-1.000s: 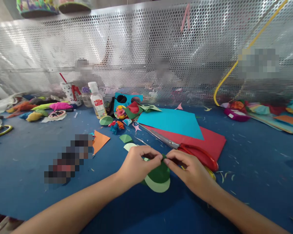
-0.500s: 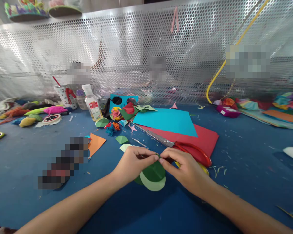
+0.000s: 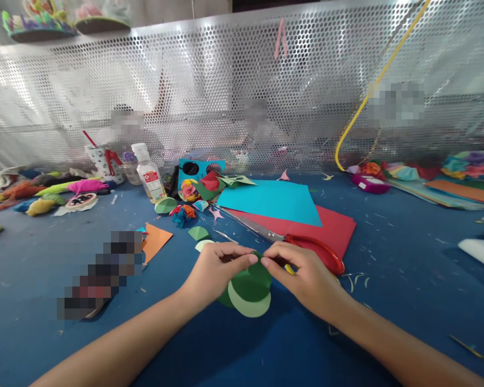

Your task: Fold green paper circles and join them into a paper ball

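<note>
Between my two hands is a dark green paper piece (image 3: 250,285) with a rounded edge. My left hand (image 3: 221,269) pinches its upper left edge between thumb and fingers. On the upper right, my right hand (image 3: 292,263) has its thumb and fingertips closed on the same piece. A pale green paper circle (image 3: 250,307) shows beneath it, and another dark green edge peeks out at the left. Whether these lower papers lie on the table or are held too, I cannot tell. Red-handled scissors (image 3: 318,250) lie just beyond my right hand.
Blue card (image 3: 272,199) and red card (image 3: 339,228) lie beyond my hands. A glue bottle (image 3: 150,174) stands at the back left, near folded green pieces (image 3: 199,233). Orange paper (image 3: 156,242) is at left. A perforated metal panel (image 3: 226,80) borders the blue table (image 3: 177,349).
My fingertips have moved slightly apart at the top of the dark green paper, showing more of its edge. The whole view has shifted slightly.
</note>
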`<act>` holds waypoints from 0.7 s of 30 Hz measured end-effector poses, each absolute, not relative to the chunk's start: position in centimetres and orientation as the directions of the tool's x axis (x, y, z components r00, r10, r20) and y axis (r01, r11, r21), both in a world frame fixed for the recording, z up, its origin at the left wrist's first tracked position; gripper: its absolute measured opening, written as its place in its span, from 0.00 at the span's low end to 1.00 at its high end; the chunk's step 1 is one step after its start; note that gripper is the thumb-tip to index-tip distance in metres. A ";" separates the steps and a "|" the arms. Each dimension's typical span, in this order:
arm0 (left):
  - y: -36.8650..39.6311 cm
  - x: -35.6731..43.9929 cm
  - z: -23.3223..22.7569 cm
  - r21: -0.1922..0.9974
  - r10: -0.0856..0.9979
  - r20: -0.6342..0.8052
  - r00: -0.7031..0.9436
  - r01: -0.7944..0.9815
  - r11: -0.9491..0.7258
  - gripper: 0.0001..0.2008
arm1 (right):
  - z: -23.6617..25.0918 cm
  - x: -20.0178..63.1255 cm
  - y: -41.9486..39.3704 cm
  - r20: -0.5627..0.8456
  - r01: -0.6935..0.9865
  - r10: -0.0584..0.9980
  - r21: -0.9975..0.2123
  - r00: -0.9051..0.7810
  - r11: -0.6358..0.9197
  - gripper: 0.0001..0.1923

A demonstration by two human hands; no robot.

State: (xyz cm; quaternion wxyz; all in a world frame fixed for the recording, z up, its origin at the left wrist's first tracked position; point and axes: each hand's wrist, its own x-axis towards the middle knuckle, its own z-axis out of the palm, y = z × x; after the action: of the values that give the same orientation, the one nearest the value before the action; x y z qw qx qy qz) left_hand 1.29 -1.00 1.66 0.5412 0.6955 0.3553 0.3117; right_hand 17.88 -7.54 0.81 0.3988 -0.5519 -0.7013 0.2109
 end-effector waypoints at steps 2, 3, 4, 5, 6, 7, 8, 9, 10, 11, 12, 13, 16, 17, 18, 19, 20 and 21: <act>-1.1 1.3 1.7 0.971 0.817 0.053 0.575 0.163 -0.178 0.11 | 0.8 17.9 -7.5 0.338 0.611 0.939 -0.732 -0.061 0.302 0.06; -1.1 1.3 1.7 0.968 0.814 0.059 0.577 0.166 -0.188 0.11 | 0.8 17.9 -7.5 0.344 0.610 0.937 -0.731 -0.058 0.306 0.06; -1.1 1.3 1.7 0.964 0.815 0.072 0.575 0.168 -0.204 0.10 | 0.8 17.9 -7.5 0.351 0.608 0.934 -0.730 -0.058 0.312 0.06; -1.2 1.3 1.7 0.960 0.816 0.088 0.571 0.171 -0.223 0.10 | 0.8 17.9 -7.5 0.356 0.606 0.932 -0.729 -0.064 0.319 0.06; -1.2 1.3 1.7 0.954 0.815 0.108 0.569 0.172 -0.246 0.10 | 0.9 17.9 -7.6 0.359 0.604 0.931 -0.727 -0.070 0.326 0.06; -1.3 1.3 1.7 0.946 0.812 0.128 0.569 0.175 -0.272 0.10 | 0.9 17.8 -7.6 0.361 0.603 0.929 -0.726 -0.076 0.331 0.06; -1.3 1.3 1.7 0.939 0.806 0.147 0.573 0.177 -0.297 0.09 | 0.9 17.8 -7.6 0.361 0.603 0.929 -0.724 -0.083 0.335 0.06; -1.3 1.2 1.6 0.931 0.800 0.161 0.579 0.179 -0.318 0.09 | 1.0 17.8 -7.6 0.362 0.604 0.928 -0.722 -0.086 0.337 0.06; -1.4 1.2 1.6 0.925 0.794 0.173 0.583 0.182 -0.335 0.09 | 1.0 17.8 -7.6 0.364 0.606 0.927 -0.720 -0.086 0.339 0.06; -1.4 1.2 1.6 0.919 0.791 0.183 0.584 0.184 -0.349 0.09 | 1.0 17.8 -7.6 0.367 0.608 0.926 -0.717 -0.088 0.342 0.06; -1.4 1.2 1.6 0.915 0.788 0.190 0.585 0.186 -0.358 0.09 | 0.9 17.8 -7.6 0.374 0.608 0.923 -0.714 -0.089 0.347 0.06; -1.4 1.2 1.6 0.913 0.788 0.192 0.585 0.188 -0.362 0.09 | 0.9 17.8 -7.6 0.379 0.609 0.921 -0.710 -0.091 0.353 0.06; -1.2 1.2 1.6 0.923 0.793 0.176 0.583 0.182 -0.339 0.09 | 0.8 17.8 -7.6 0.390 0.612 0.916 -0.703 -0.096 0.363 0.06; -1.2 1.3 1.6 0.929 0.796 0.166 0.582 0.178 -0.324 0.08 | 0.8 17.8 -7.6 0.394 0.612 0.914 -0.701 -0.095 0.366 0.06; -1.1 1.3 1.6 0.934 0.799 0.156 0.581 0.175 -0.310 0.08 | 0.8 17.8 -7.6 0.399 0.613 0.912 -0.699 -0.094 0.368 0.06; -1.1 1.3 1.6 0.939 0.803 0.147 0.578 0.175 -0.297 0.08 | 0.8 17.8 -7.6 0.403 0.615 0.910 -0.695 -0.096 0.372 0.06; -1.1 1.3 1.6 0.941 0.806 0.139 0.575 0.176 -0.288 0.08 | 0.8 17.8 -7.6 0.408 0.617 0.908 -0.691 -0.096 0.376 0.06; -1.1 1.3 1.6 0.943 0.810 0.134 0.571 0.178 -0.281 0.08 | 0.8 17.8 -7.6 0.414 0.619 0.905 -0.687 -0.097 0.380 0.06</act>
State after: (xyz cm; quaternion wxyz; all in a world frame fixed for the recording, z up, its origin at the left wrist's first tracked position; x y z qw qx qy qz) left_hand 1.34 -1.10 1.58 0.4966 0.7342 0.3362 0.3183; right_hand 17.83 -7.63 0.85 0.4142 -0.5291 -0.7202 0.1727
